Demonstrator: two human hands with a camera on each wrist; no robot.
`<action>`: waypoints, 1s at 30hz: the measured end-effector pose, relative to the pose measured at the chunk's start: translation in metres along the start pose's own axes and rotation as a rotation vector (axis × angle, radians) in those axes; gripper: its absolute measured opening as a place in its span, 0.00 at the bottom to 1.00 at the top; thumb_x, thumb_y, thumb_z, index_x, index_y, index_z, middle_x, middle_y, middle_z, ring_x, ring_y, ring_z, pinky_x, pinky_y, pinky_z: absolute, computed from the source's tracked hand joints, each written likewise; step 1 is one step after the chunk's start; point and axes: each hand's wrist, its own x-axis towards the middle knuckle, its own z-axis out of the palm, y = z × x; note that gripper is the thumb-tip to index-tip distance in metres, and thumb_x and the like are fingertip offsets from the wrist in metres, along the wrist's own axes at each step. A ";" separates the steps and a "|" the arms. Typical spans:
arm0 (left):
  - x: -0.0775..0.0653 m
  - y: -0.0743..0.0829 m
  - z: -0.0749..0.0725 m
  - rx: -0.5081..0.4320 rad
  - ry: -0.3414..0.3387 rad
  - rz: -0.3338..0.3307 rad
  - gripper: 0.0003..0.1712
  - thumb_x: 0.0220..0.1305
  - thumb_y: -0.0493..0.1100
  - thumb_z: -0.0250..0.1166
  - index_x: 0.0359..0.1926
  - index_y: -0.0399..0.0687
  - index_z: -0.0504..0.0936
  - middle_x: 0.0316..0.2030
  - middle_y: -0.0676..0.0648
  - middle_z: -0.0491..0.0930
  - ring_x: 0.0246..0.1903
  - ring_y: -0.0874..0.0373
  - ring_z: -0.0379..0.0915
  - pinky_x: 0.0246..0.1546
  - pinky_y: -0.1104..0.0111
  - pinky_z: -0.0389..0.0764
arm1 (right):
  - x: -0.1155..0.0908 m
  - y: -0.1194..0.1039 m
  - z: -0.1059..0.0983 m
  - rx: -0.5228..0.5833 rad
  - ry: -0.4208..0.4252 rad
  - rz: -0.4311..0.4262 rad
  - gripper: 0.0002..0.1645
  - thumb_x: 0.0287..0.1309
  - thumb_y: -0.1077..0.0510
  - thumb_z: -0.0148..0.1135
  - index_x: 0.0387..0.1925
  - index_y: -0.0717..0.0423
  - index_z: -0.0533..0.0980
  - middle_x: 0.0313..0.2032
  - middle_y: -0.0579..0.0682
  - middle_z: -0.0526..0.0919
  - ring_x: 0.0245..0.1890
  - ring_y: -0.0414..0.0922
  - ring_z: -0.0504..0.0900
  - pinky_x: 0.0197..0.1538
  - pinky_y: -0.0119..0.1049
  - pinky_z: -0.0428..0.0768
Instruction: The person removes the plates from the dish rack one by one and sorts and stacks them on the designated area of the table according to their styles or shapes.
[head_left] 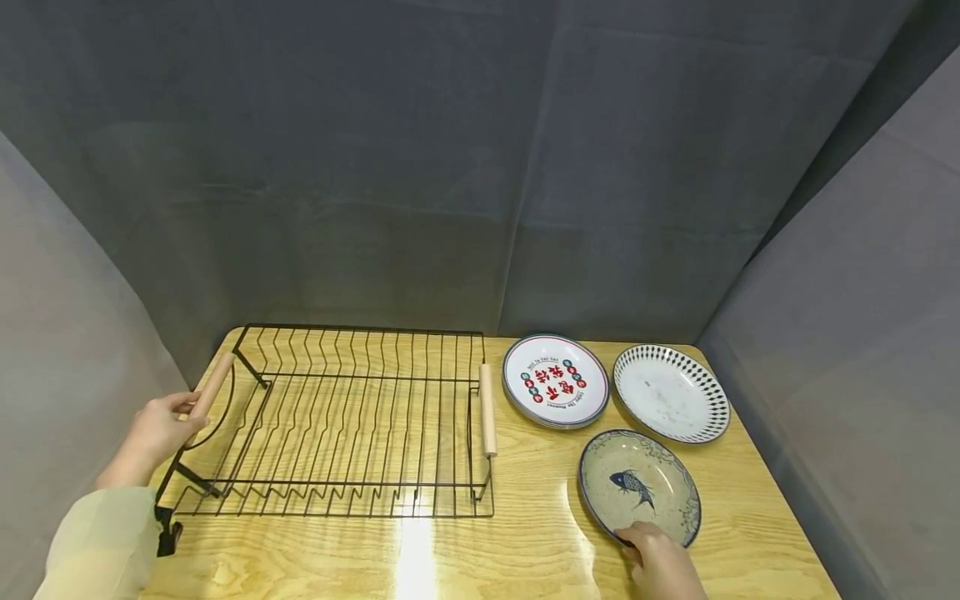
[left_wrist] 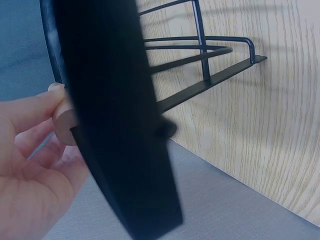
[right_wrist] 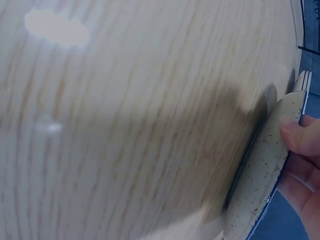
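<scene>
At the left, my left hand (head_left: 153, 433) grips the wooden handle (head_left: 213, 385) of a black wire dish rack (head_left: 337, 379). In the left wrist view the thumb and fingers (left_wrist: 37, 107) wrap that handle, partly hidden behind a dark, blurred bar. My right hand (head_left: 656, 562) pinches the near rim of a beige plate (head_left: 645, 475) with a blue fish painted on it. In the right wrist view the thumb (right_wrist: 300, 136) lies against the plate's speckled outer side (right_wrist: 265, 165). Whether the plate's base touches the table cannot be told.
Behind the fish plate, a stack of white plates (head_left: 556, 381) with red lettering stands beside the rack's right wooden handle (head_left: 487, 410). A white oval dish (head_left: 671, 393) with a black diamond rim lies at the back right. Grey curtains (head_left: 375, 167) enclose the wooden table (head_left: 517, 542).
</scene>
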 end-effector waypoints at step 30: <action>0.004 0.024 0.007 0.158 0.000 -0.009 0.24 0.56 0.29 0.53 0.52 0.16 0.61 0.35 0.22 0.70 0.27 0.37 0.70 0.25 0.53 0.69 | 0.048 -0.018 -0.062 0.174 -0.130 -0.037 0.20 0.53 0.64 0.61 0.50 0.63 0.74 0.47 0.61 0.78 0.42 0.56 0.79 0.43 0.48 0.76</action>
